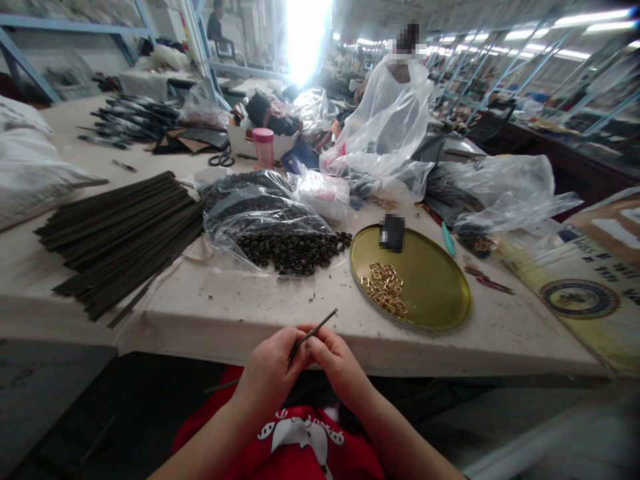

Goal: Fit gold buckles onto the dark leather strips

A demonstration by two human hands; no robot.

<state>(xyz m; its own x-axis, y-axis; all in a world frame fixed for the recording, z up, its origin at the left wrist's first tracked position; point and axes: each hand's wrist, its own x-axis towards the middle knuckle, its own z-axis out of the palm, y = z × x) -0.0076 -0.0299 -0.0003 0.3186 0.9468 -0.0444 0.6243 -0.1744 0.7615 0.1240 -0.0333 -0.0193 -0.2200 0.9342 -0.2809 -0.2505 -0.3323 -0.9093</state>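
Observation:
Both hands meet over the front edge of the table, closed on one thin dark strap (323,323). My left hand (277,360) grips it, and its other end shows below, by the left forearm. My right hand (333,357) pinches the strap near its upper tip; anything small between the fingertips is hidden. Beyond the hands lies a heap of small dark loops (300,253), spilling from a clear plastic bag (260,207). To the right, a round gold-coloured tray (435,280) holds a pile of small gold buckles (385,287).
A fanned stack of dark straps (125,233) covers the table's left side. Further back are black scissors (221,159), a pink-lidded jar (263,148) and plastic bags. Red-handled pliers (490,280) and a teal tool (448,239) lie right of the tray. A person sits across the table.

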